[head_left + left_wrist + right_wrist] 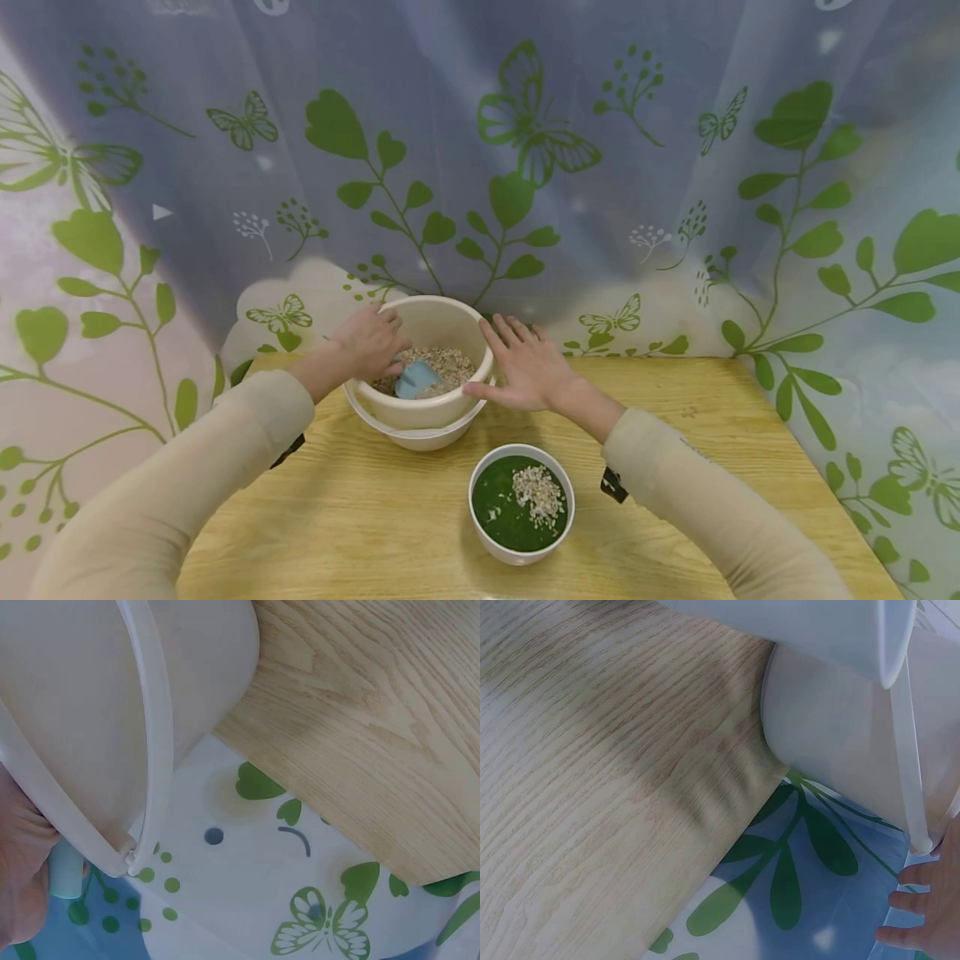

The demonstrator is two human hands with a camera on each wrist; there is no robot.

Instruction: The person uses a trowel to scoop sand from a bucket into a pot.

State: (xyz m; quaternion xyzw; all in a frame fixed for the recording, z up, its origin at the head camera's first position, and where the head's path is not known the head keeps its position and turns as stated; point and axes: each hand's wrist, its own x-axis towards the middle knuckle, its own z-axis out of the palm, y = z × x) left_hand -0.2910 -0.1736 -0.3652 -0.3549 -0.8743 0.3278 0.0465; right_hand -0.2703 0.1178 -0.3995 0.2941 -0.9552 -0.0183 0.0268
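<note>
Left hand (pixel 372 341) grips blue scoop (pixel 416 379); right hand (pixel 525 367) flat against round bucket (pixel 438 407).

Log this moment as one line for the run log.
left hand: grips pale blue scoop in cream plastic bucket of grain | right hand: open, steadying bucket rim | white bowl: green contents, grain on top

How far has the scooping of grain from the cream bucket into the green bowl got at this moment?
One small heap of grain already lies in the green bowl. In hand: the left hand grips a blue scoop dug into the grain inside the bucket, while the right hand steadies its rim. Much grain remains in the bucket, and the bowl's green bottom shows.
</note>
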